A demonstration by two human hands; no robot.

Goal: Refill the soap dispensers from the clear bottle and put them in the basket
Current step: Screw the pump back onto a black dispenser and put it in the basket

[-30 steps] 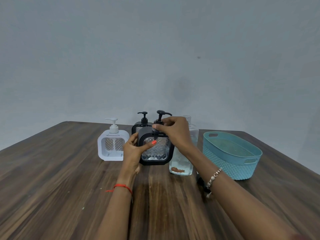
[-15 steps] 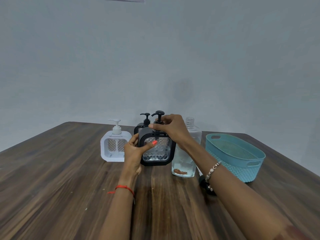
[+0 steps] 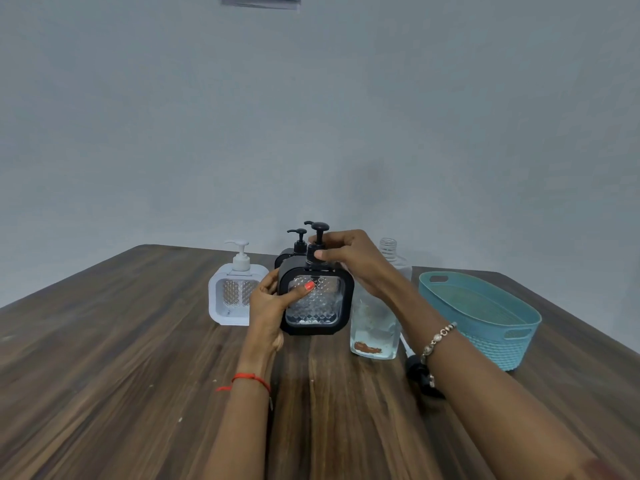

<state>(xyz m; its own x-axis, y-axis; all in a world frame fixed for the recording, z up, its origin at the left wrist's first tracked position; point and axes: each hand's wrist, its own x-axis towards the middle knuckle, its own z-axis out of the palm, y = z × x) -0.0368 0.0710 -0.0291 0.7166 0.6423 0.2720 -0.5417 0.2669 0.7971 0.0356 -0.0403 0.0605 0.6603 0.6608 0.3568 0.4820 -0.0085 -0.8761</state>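
The black soap dispenser (image 3: pixel 317 304) is a rounded square frame around a clear, diamond-faceted reservoir, with a black pump on top. It stands upright on the wooden table (image 3: pixel 104 341), near the middle. The left hand (image 3: pixel 268 306) grips its 9 o'clock edge, with the thumb laid across the faceted front and the other fingers wrapped behind. The right hand (image 3: pixel 349 258) reaches in from 3 o'clock and pinches the pump collar at 12 o'clock between thumb and curled fingers. Just behind, at 11 o'clock, stands a second black dispenser (image 3: pixel 294 245), and a white dispenser (image 3: pixel 235 296) sits at 9 o'clock. Just beside at 3 o'clock is the clear bottle (image 3: pixel 375 327), its neck uncapped, and beyond it the teal basket (image 3: pixel 498 341). A black cap (image 3: pixel 415 372) lies at 5 o'clock, partly hidden by the right forearm.
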